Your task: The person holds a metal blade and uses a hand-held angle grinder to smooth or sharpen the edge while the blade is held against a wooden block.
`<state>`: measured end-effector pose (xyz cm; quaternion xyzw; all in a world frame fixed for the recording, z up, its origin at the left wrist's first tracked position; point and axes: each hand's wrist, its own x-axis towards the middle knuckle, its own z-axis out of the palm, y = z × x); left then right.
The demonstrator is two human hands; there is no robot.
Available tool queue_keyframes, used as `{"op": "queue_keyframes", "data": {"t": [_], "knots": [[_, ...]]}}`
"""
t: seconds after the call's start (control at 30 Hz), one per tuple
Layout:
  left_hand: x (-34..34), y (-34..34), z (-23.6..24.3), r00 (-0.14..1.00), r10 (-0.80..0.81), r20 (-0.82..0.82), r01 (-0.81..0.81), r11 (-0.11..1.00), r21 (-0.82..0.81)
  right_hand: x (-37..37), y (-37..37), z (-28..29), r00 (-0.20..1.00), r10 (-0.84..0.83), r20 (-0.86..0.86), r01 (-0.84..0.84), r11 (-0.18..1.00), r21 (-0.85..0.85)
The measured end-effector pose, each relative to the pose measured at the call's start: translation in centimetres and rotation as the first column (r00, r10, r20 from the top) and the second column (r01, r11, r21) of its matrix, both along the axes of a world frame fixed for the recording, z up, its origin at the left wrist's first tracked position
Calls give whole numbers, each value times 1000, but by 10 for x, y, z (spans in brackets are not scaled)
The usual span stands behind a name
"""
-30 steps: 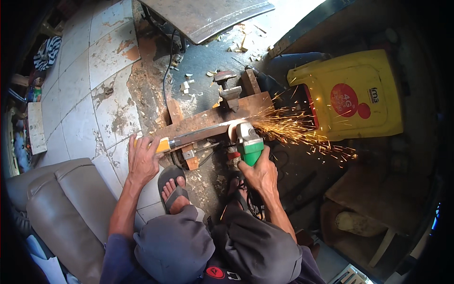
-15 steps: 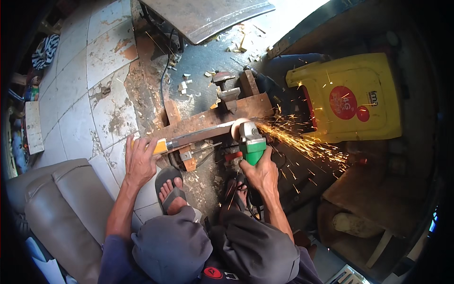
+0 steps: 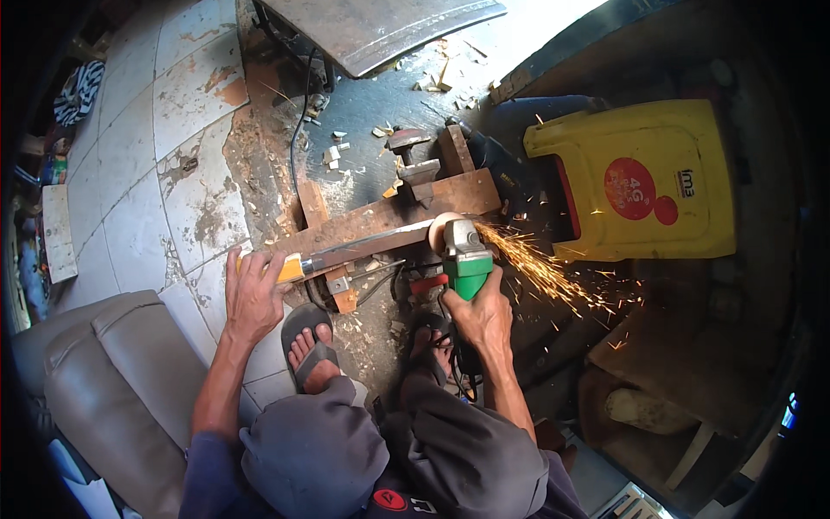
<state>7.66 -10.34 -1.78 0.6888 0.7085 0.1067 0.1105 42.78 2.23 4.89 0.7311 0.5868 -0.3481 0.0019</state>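
My left hand (image 3: 255, 294) is wrapped round the yellow handle of a long-bladed knife (image 3: 367, 246), which has a silver collar. The blade points right and rests along a brown wooden beam (image 3: 380, 216). In my right hand (image 3: 481, 316) is a green angle grinder (image 3: 469, 275) with a silver head, its fingers closed round the body. The grinder's round disc (image 3: 440, 231) meets the blade near its far end and hides the tip. Orange sparks (image 3: 540, 264) spray off to the right and downward from there.
A vise-like metal clamp (image 3: 415, 164) stands behind the beam. At right lies a yellow plastic panel (image 3: 666, 177) with red spots. Wood chips (image 3: 333, 156) litter the floor. My sandalled feet (image 3: 313, 350) are close below; a grey cushioned seat (image 3: 121, 372) is at left.
The grinder has shifted slightly right, toward the blade's far end, still throwing sparks. The spark stream now slants downward more narrowly. My left hand keeps its hold on the handle.
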Motion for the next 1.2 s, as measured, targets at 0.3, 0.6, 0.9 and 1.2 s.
{"op": "queue_keyframes", "data": {"t": [0.3,0.6,0.9,1.2], "knots": [[-2,5,2,1000,-7,13,7,1000,2,2,2,5,1000,-15,2,15,1000,-9],[-1,5,2,1000,-5,18,5,1000,19,6,0,8,999,-30,15,30,999,-10],[-1,6,2,1000,-4,14,4,1000,4,8,1,5,999,-41,25,42,999,-10],[-1,2,0,1000,-10,20,10,1000,-3,12,5,1,995,-96,20,97,995,-12]]}}
